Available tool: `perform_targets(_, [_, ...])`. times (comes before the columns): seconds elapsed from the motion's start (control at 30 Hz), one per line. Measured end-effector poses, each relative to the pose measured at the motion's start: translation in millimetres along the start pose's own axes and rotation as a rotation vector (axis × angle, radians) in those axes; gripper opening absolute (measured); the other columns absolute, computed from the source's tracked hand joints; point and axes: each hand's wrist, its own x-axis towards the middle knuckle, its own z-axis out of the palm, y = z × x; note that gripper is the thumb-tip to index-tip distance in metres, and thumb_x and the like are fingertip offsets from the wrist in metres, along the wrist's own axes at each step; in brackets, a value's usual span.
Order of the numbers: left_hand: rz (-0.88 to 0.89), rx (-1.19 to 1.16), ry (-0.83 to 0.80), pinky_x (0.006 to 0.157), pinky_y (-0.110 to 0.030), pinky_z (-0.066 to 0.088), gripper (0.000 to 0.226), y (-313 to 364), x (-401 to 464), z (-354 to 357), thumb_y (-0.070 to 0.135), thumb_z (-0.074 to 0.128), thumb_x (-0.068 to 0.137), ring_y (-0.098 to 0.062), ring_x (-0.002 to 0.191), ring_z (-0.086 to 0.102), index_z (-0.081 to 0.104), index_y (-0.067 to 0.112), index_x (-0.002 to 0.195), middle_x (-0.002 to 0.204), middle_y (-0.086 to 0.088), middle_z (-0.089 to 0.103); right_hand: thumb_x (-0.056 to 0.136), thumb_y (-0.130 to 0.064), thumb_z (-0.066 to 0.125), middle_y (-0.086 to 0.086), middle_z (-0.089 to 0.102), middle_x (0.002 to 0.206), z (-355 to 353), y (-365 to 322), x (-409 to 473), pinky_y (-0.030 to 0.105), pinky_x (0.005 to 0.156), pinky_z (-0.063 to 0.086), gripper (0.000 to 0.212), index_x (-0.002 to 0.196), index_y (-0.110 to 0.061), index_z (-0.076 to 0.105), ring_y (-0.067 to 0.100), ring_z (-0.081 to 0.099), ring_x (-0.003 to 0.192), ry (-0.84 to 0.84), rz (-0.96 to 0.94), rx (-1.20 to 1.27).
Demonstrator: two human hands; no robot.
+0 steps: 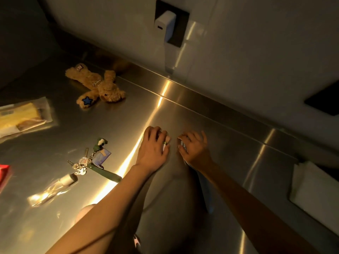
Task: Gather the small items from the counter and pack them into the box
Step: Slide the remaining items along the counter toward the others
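My left hand lies palm down on the steel counter, its fingers curled over a small pale item that is mostly hidden. A ring shows on one finger. Just to its right, my right hand is curled over another small item, of which only a patterned edge shows. The two hands are nearly touching. To the left lie a brown teddy bear, a bunch of keys with a green strap and a small clear bottle with a white cap.
A wrapped yellow snack and a red object lie at the left edge. A white charger is plugged into the back wall. A white, box-like thing sits at the right edge. A raised steel lip runs along the wall.
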Motion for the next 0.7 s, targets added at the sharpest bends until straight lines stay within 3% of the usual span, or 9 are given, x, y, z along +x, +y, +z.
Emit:
perform_targets(0.27, [0.14,-0.002,-0.17,0.116,-0.045,0.013,0.055,67.6,-31.6,18.5,0.044,0.033,0.093,-0.037,0.132,0.028,0.046,0.01,0.134,0.138,-0.016,0.044,0.08,-0.028,0.061,0.009,0.067,0.109,-43.0,18.2,-87.1,0.051,0.093,0.039,0.028,0.102,-0.013,0.07,0.027,0.061,0.098,-0.132,0.151,-0.006])
perform_targets(0.47, [0.239,0.003,-0.215,0.114,-0.048,0.016,0.058,124.2,-59.5,30.0,0.046,0.033,0.092,-0.038,0.135,0.023,0.044,0.011,0.137,0.143,-0.017,0.041,0.078,-0.033,0.056,0.007,0.066,0.111,-80.2,34.1,-154.8,0.052,0.093,0.042,0.033,0.105,-0.017,0.068,0.026,0.06,0.103,-0.271,0.339,-0.047])
perform_targets(0.7, [0.399,0.017,-0.179,0.113,-0.047,0.017,0.055,193.5,-92.5,47.1,0.041,0.037,0.09,-0.034,0.126,0.023,0.053,0.005,0.127,0.13,-0.021,0.052,0.08,-0.038,0.043,0.008,0.064,0.112,-114.9,63.0,-237.0,0.048,0.092,0.04,0.044,0.106,-0.014,0.068,0.029,0.057,0.107,-0.246,0.447,-0.041])
